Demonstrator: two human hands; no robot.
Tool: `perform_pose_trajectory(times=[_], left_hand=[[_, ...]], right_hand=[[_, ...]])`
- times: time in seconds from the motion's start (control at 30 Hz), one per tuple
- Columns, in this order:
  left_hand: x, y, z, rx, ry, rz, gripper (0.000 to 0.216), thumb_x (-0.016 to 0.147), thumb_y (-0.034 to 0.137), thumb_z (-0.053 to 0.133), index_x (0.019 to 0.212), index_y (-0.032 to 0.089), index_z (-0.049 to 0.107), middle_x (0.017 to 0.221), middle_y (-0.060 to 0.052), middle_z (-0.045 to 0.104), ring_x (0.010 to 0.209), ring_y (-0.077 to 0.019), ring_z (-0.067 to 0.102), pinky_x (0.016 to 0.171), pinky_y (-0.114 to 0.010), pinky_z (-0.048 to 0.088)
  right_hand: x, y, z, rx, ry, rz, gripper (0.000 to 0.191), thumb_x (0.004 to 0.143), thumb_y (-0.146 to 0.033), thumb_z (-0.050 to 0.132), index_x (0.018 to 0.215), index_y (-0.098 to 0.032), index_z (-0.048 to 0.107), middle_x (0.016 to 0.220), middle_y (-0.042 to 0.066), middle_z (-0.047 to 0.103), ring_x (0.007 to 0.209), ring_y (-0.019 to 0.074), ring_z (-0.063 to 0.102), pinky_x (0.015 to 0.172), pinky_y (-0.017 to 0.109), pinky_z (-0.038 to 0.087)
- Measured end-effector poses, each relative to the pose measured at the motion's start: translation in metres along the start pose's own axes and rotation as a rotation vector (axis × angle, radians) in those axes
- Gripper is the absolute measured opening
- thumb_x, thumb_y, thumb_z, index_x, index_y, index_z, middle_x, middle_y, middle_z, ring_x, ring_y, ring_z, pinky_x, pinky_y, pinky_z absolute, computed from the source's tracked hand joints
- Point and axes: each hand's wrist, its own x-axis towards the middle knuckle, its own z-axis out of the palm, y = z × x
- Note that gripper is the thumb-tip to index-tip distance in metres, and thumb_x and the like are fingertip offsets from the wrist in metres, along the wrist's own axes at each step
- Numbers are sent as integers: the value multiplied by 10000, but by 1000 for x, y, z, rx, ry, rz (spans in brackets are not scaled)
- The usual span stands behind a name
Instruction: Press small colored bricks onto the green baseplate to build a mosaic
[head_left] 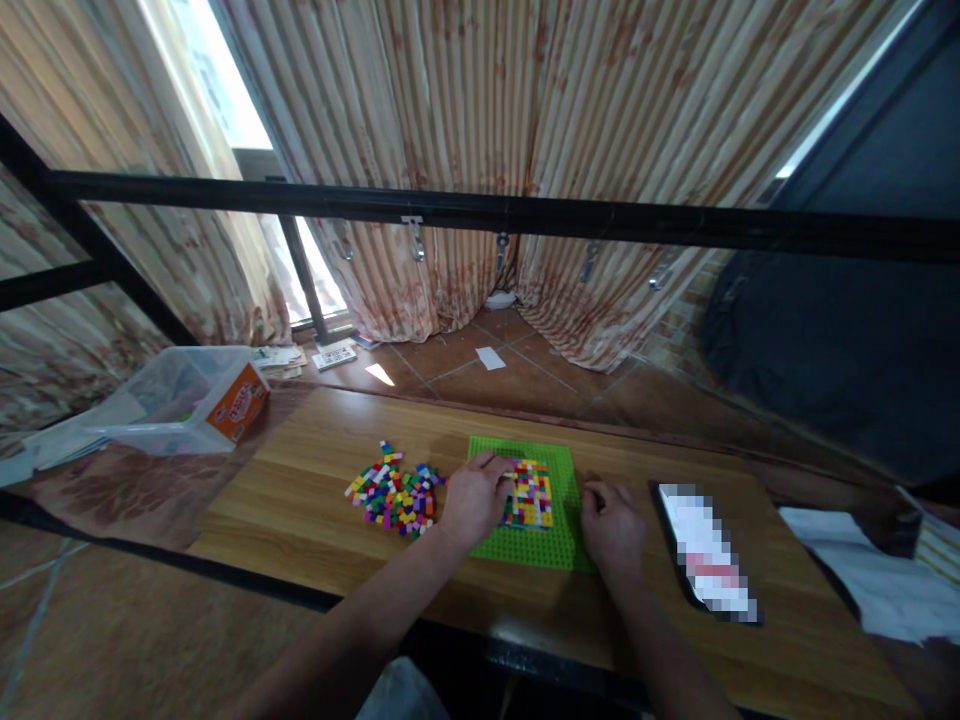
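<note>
A green studded baseplate lies on the wooden board, with a block of small multicoloured toy bricks pressed onto its middle. Over the left side of that block is my left hand, its thumb and fingertips pinched together. Whatever the pinch may hold is too small or hidden to tell. My right hand rests beside the plate's right edge with its fingers curled in; I cannot make out anything between them. Left of the plate spreads a loose pile of mixed bricks.
A phone lies right of my right hand, its screen blurred. At the far left stands a clear plastic bin with an orange label. Papers lie at the far right. A black metal rail crosses in front of the curtains.
</note>
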Motion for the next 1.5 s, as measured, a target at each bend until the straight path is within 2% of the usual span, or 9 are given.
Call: perform_pose_trajectory(times=[0.27, 0.47, 0.83, 1.23, 1.5], left_hand=[[-10, -12, 4, -100, 138, -14, 175, 844, 148, 612, 984, 225, 681, 981, -32, 654, 916, -165, 610, 859, -305, 519], [-8, -7, 3, -3, 105, 105, 149, 873, 150, 568, 922, 219, 691, 1003, -37, 642, 934, -170, 596, 878, -315, 507], [-4, -2, 5, 21, 81, 68, 114, 905, 160, 540, 897, 180, 652, 957, -45, 636, 926, -179, 575, 903, -335, 477], [-3, 0, 4, 113, 82, 123, 147, 912, 206, 549, 842, 215, 679, 1016, -32, 654, 938, -185, 556, 847, -349, 436], [-19, 7, 4, 349, 81, 150, 218, 912, 203, 512, 1050, 223, 680, 1126, -78, 642, 979, -230, 546, 866, -409, 428]], right_hand=[[0, 3, 2, 10, 1, -5, 317, 862, -309, 419, 882, -153, 695, 904, 95, 646, 741, 180, 561, 693, 290, 401], [1, 2, 1, 1, 0, 1, 308, 860, -300, 418, 863, -160, 693, 891, 91, 641, 731, 176, 551, 679, 287, 389], [0, 2, 0, 0, -11, -1, 303, 865, -289, 422, 883, -157, 694, 905, 90, 644, 737, 173, 555, 690, 284, 389], [1, -2, -1, 31, 11, -6, 298, 862, -285, 428, 869, -156, 696, 881, 92, 645, 754, 181, 562, 715, 288, 405], [1, -2, 0, 41, 12, 0, 288, 864, -274, 428, 860, -159, 693, 883, 85, 640, 750, 175, 555, 705, 287, 395]])
